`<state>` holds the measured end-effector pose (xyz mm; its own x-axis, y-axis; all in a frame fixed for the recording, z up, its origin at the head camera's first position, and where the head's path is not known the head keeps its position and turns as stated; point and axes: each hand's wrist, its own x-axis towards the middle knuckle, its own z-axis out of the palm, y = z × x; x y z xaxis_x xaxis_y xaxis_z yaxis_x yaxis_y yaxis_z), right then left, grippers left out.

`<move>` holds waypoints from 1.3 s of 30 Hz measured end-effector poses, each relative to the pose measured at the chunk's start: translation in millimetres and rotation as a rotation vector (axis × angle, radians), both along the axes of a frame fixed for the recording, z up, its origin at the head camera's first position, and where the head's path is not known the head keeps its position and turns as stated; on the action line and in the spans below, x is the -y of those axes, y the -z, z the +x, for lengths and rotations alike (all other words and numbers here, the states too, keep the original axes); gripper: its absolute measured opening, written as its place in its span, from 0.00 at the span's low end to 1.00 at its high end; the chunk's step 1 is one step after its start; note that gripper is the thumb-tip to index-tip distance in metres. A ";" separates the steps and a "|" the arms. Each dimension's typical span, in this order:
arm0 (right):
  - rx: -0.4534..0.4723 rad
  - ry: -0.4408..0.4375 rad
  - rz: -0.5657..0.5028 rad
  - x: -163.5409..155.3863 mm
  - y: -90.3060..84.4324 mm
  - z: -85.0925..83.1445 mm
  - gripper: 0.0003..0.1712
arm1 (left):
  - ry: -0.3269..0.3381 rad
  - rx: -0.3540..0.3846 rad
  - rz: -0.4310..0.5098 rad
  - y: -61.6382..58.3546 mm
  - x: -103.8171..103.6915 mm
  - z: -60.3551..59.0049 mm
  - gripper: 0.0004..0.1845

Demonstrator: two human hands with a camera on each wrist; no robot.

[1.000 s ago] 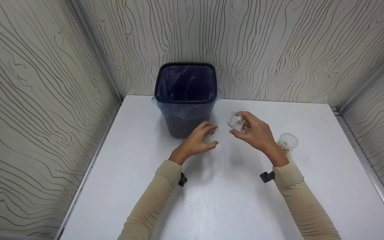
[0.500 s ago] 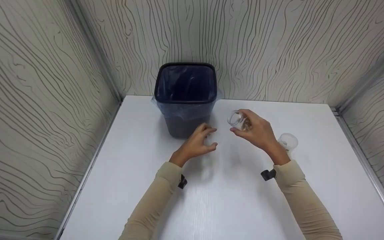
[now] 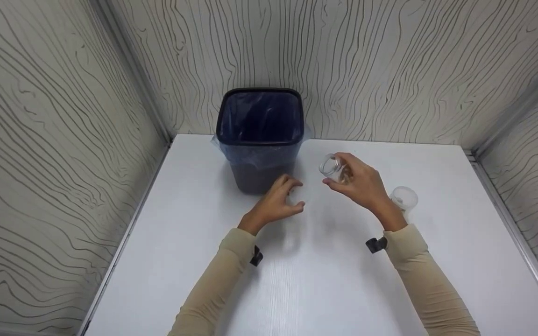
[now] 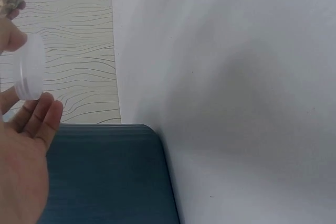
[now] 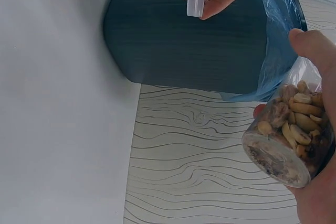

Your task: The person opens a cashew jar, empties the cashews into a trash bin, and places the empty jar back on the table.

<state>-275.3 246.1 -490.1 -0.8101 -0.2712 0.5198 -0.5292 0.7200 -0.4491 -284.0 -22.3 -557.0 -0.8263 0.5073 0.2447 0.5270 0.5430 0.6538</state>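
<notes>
In the head view my left hand [image 3: 273,201] is held in front of the bin, fingers and thumb curved round a translucent round lid [image 4: 31,66]. The lid is pinched by its rim and stands on edge. My right hand [image 3: 361,183] grips a small clear jar [image 3: 332,169], its uncovered mouth tilted toward the left hand. Mixed nuts [image 5: 299,116] show through the jar wall in the right wrist view, lying toward its base. Hands are apart, both raised over the white table.
A dark bin [image 3: 262,170] with a blue liner [image 3: 259,154] folded over its rim stands at the back of the white table [image 3: 292,289]. A second clear container [image 3: 404,198] stands beside the right wrist, partly hidden by it. Patterned panels [image 3: 367,70] enclose the back and sides.
My right hand with the jar has risen slightly away from me, and the jar's mouth has turned a little. The left hand with the lid has barely shifted.
</notes>
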 end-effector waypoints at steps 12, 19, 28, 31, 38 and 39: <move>-0.003 -0.003 0.002 0.0 -5.2 -1.7 0.39 | 0.016 0.026 -0.016 8.2 1.3 -0.6 0.27; -0.011 -0.016 0.003 -0.9 -9.2 -2.9 0.39 | 0.007 0.047 -0.029 10.7 1.2 0.8 0.28; -0.018 -0.008 0.025 -1.7 -15.2 -5.7 0.38 | 0.008 0.051 -0.041 16.4 0.9 0.0 0.29; -0.022 -0.011 0.030 -2.1 -17.4 -6.5 0.38 | 0.002 0.059 -0.053 18.2 0.4 0.2 0.29; -0.036 -0.011 0.046 -2.8 -20.4 -9.5 0.38 | 0.014 0.054 -0.060 20.4 0.6 -0.2 0.28; -0.037 -0.011 0.047 -2.7 -20.9 -10.0 0.38 | 0.016 0.050 -0.059 20.6 0.7 -0.4 0.28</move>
